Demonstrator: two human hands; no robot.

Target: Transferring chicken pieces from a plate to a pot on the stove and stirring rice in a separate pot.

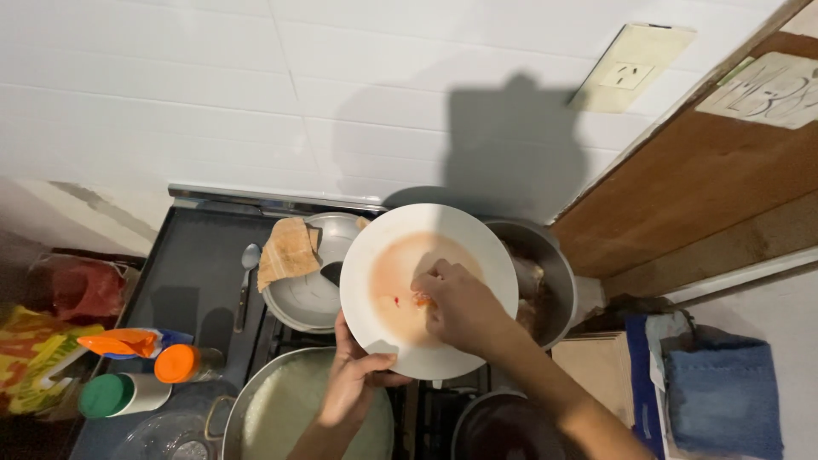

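— Plate (443, 247), white and round with an orange smear, is tilted over the stove (196, 255), above a grey pot (545, 255). What grips it?
— Left hand (354, 379) pinches its lower rim; right hand (456, 307) presses curled fingers on a small orange scrap (kind unclear) on its face.
— Packages?
— At left: an orange-capped bottle (183, 364), a green-capped jar (123, 394), an orange spray nozzle (128, 342). A beige square outlet (632, 68) sits on the wall.
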